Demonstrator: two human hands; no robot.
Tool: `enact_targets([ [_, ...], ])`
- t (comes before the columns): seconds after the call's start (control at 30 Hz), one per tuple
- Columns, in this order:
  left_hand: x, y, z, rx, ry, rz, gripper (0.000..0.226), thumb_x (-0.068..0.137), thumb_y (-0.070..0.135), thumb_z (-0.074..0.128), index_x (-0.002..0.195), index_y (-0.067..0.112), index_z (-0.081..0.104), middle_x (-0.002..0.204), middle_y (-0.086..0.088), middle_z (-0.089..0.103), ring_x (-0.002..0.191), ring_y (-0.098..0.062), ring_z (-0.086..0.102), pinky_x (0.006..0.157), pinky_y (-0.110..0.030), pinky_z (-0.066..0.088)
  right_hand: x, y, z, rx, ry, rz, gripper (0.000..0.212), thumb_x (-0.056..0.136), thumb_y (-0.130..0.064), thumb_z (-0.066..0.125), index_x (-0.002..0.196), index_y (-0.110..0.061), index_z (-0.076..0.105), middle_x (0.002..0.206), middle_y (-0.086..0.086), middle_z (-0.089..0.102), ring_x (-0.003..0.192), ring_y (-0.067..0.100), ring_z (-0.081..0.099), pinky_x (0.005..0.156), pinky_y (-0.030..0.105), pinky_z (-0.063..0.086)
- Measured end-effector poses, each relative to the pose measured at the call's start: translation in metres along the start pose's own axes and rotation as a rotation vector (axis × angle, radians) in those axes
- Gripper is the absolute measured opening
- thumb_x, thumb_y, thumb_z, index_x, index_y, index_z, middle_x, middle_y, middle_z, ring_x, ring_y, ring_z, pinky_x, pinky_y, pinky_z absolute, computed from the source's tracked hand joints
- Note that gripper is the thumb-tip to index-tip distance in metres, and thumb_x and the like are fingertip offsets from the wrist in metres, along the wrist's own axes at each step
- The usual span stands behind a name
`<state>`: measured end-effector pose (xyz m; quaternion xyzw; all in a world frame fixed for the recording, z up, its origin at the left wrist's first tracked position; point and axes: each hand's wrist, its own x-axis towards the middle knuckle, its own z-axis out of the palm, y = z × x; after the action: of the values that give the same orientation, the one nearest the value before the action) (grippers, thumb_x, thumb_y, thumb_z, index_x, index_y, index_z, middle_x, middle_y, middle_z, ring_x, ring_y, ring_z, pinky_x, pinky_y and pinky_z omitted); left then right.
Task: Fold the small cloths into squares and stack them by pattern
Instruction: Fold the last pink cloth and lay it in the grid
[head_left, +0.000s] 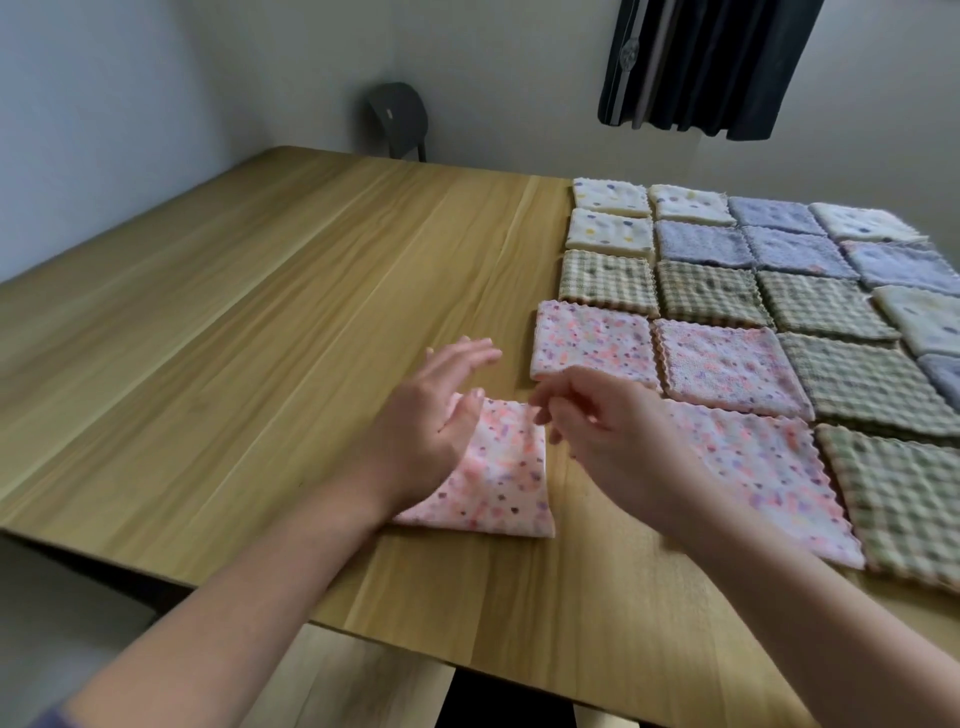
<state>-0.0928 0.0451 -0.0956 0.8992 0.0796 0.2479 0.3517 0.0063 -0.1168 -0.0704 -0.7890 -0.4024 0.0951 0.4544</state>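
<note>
The pink speckled cloth (498, 473) lies folded on the worktop (260, 322), close to the near edge and right in front of me. My left hand (441, 410) is open. Its fingers are straight and lifted a bit, and the heel of it rests on the cloth's left side. My right hand (608, 431) hangs just above the cloth's far right corner. Its fingers are loosely curled and I see nothing held in them, so I call it open too.

To the right sit the cloths that are already folded, in neat rows, edge to edge. The pink folded cloths (592, 345) are nearest, then the green check cloths (605, 278), with the blue cloths (701, 244) and white dotted cloths (610, 197) at the back.

I think this cloth is light, soft and floppy. It will not break. But it may slide on the smooth wood, and the fold could pop open if I let go too fast. So I would press it down with the flat left hand. I would pinch it at a corner or along an edge with finger and thumb. In the middle it would just bunch up. Its sides look a bit slanted, so I guess it needs squaring up before it joins the pink ones.
</note>
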Motion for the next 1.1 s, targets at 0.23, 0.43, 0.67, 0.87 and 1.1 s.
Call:
enact_targets([
  [0.23, -0.038, -0.001, -0.049, -0.014, 0.193, -0.415, 0.022, 0.091, 0.004, 0.053, 0.091, 0.021, 0.066, 0.078, 0.01, 0.067, 0.065, -0.002, 0.061, 0.06, -0.014, 0.047, 0.004, -0.009, 0.054, -0.595, -0.391, -0.17, 0.058, 0.103, -0.04, 0.028, 0.153, -0.013, 0.014, 0.162, 0.006, 0.006, 0.149, 0.024, -0.002, 0.12, 0.039, 0.0],
  [0.43, -0.065, 0.007, -0.072, -0.427, -0.174, -0.808, 0.02, 0.098, 0.002, 0.042, 0.105, 0.004, 0.061, 0.066, -0.009, 0.06, 0.037, -0.014, 0.05, 0.03, -0.019, 0.035, 0.001, 0.001, 0.061, -0.739, -0.371, -0.201, 0.085, 0.082, -0.061, -0.011, 0.154, -0.018, -0.001, 0.162, 0.004, -0.007, 0.148, 0.023, -0.015, 0.119, 0.041, -0.009],
  [0.67, -0.052, 0.011, -0.076, -0.609, -0.349, -0.907, 0.015, 0.099, 0.006, 0.039, 0.102, 0.001, 0.052, 0.057, -0.009, 0.055, 0.029, -0.01, 0.04, 0.027, -0.014, 0.027, 0.004, 0.0, 0.065, -0.704, -0.362, -0.196, 0.088, 0.076, -0.058, -0.014, 0.154, -0.021, 0.001, 0.162, 0.001, -0.004, 0.148, 0.02, -0.012, 0.118, 0.036, -0.009],
  [0.87, -0.04, 0.009, -0.075, -0.625, -0.487, -0.886, 0.016, 0.095, 0.012, 0.048, 0.108, 0.004, 0.051, 0.059, -0.008, 0.057, 0.03, -0.009, 0.038, 0.028, -0.014, 0.026, 0.003, 0.001, 0.063, -0.625, -0.337, -0.211, 0.084, 0.078, -0.052, -0.012, 0.154, -0.024, 0.009, 0.162, -0.002, 0.002, 0.149, 0.017, -0.007, 0.114, 0.029, -0.011],
  [1.1, -0.031, 0.005, -0.076, -0.56, -0.726, -0.812, 0.037, 0.078, 0.029, 0.057, 0.107, 0.007, 0.05, 0.065, -0.011, 0.064, 0.031, -0.008, 0.039, 0.03, -0.015, 0.026, 0.004, 0.002, 0.059, -0.463, -0.298, -0.183, 0.053, 0.098, -0.03, 0.025, 0.15, -0.022, 0.031, 0.161, -0.002, 0.014, 0.149, 0.015, 0.003, 0.116, 0.026, -0.006],
])
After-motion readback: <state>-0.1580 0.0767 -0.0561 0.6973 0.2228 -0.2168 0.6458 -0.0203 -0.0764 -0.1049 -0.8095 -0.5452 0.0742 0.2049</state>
